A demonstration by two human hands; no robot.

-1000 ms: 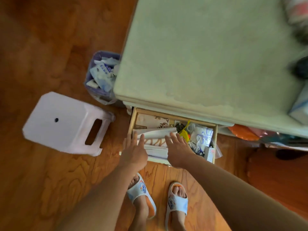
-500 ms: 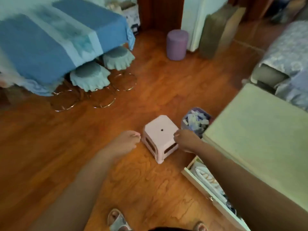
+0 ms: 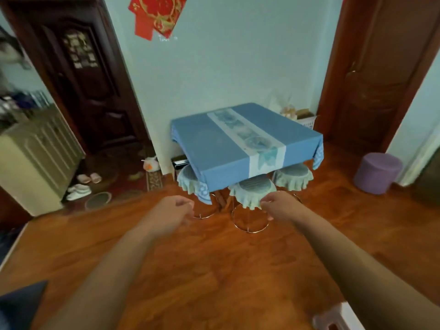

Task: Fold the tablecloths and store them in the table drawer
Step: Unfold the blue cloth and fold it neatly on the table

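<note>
Both hands, left (image 3: 170, 210) and right (image 3: 277, 206), loosely curled, apparently empty, near blue tablecloth (image 3: 228, 144); fingertips hidden, worktop beneath covered.

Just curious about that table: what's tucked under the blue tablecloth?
Under the blue tablecloth stand three round stools with frilly pale green seat covers and chrome ring bases. The table itself, and most of the stools' legs, stay hidden behind the hanging cloth.

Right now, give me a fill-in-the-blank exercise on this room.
1. The tablecloth on the table is mostly ____.
2. The round purple stool stands on the ____ side of the picture.
3. The left hand and right hand hold ____.
4. The decoration on the wall is ____.

Missing words: blue; right; nothing; red
</note>
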